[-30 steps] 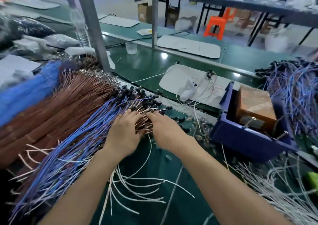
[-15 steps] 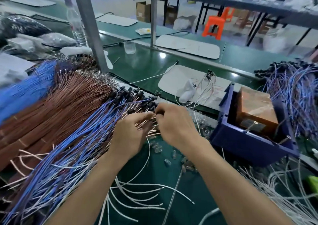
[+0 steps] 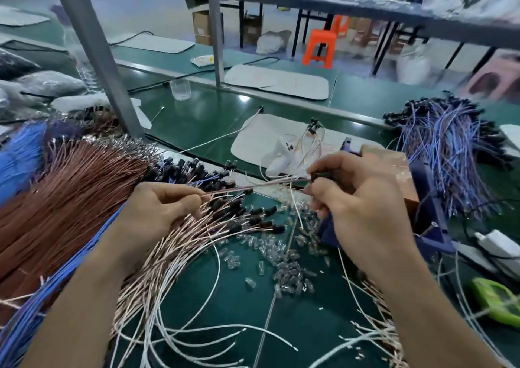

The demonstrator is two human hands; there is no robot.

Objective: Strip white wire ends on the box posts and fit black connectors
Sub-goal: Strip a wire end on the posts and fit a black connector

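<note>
My left hand (image 3: 160,207) grips a fan of pinkish-white wires (image 3: 180,243) tipped with black connectors (image 3: 253,221) and pinches one thin wire (image 3: 253,186) near its fingertips. That wire runs taut to my right hand (image 3: 357,198), which pinches its far end, where a black connector (image 3: 323,175) shows between thumb and forefinger. Loose white wires (image 3: 202,336) curl on the green table (image 3: 225,289) below my hands. The blue box (image 3: 427,196) with a brown block (image 3: 391,165) sits just behind my right hand, partly hidden by it.
Big bundles of brown wires (image 3: 70,198) and blue wires (image 3: 17,159) lie at left. Clear small sleeves (image 3: 284,263) are scattered on the table. A blue-purple wire bundle (image 3: 444,153) lies at right, a green tool (image 3: 498,303) at the lower right, a grey post (image 3: 95,55) behind.
My right hand has moved right and away from the left, drawing one wire out of the bundle until it stretches between both hands. The view has shifted closer.
</note>
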